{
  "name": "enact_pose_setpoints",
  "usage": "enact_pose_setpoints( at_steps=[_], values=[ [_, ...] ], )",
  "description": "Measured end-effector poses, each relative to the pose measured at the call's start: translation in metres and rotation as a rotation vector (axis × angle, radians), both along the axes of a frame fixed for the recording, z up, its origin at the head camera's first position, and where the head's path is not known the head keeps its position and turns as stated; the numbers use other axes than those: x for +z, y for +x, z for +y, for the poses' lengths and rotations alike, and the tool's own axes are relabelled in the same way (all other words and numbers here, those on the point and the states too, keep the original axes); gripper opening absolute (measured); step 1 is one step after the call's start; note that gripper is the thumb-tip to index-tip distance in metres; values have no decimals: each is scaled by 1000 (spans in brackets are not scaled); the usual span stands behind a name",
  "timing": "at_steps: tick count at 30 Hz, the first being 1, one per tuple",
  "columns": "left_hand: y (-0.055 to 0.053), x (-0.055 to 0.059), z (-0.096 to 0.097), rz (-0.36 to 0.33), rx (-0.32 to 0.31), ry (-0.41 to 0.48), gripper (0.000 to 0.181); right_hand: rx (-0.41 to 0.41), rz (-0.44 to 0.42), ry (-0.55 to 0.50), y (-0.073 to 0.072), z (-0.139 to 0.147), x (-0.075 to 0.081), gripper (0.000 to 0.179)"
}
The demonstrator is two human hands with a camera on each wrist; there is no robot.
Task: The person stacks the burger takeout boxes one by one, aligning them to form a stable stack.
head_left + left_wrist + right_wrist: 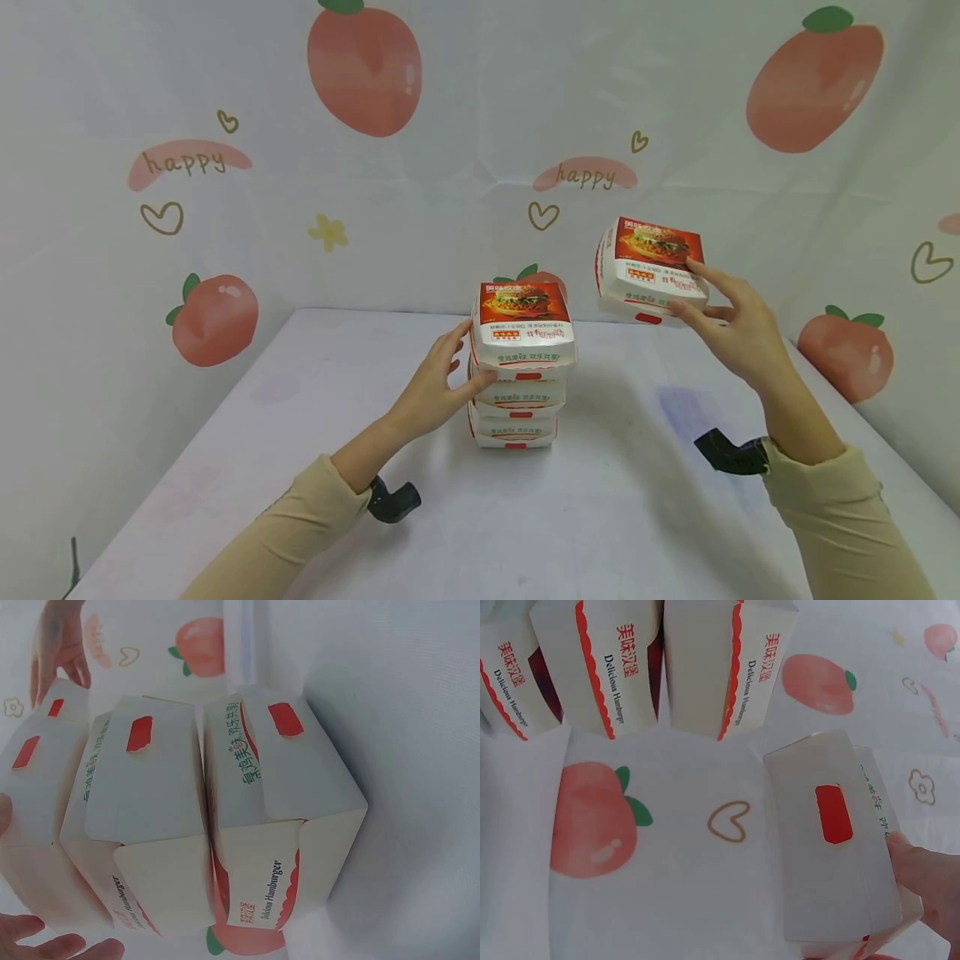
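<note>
Three white cardboard hamburger boxes are stacked on the table, with a burger picture on the lid of the top hamburger box [523,327]. Under it are the middle box [519,398] and the bottom box [281,780]. My left hand [427,387] rests at the top box's left side, thumb touching the front and fingers along the side. To the right, above the table, my right hand [735,325] holds another hamburger box [652,271] by its right side, slightly tilted. Its front flap carries a red tab [834,814]; the far fingers are hidden in the right wrist view.
A white table [360,358] lies under the stack. Behind its far edge hangs a pale cloth [465,150] printed with red fruit, hearts and "happy". Black straps [393,502] sit around both wrists at the beige sleeves.
</note>
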State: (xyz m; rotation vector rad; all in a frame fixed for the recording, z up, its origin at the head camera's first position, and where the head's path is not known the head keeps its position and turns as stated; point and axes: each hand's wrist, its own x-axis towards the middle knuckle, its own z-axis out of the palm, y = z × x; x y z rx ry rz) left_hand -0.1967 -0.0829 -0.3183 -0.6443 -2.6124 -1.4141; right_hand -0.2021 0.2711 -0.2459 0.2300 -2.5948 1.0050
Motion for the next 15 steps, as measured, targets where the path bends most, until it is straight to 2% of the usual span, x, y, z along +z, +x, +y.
enact_pose_setpoints(
  at_steps=[15],
  values=[
    [-1, 0, 0, -3, 1, 7, 77, 28, 43, -10, 6, -14, 10, 64]
  ],
)
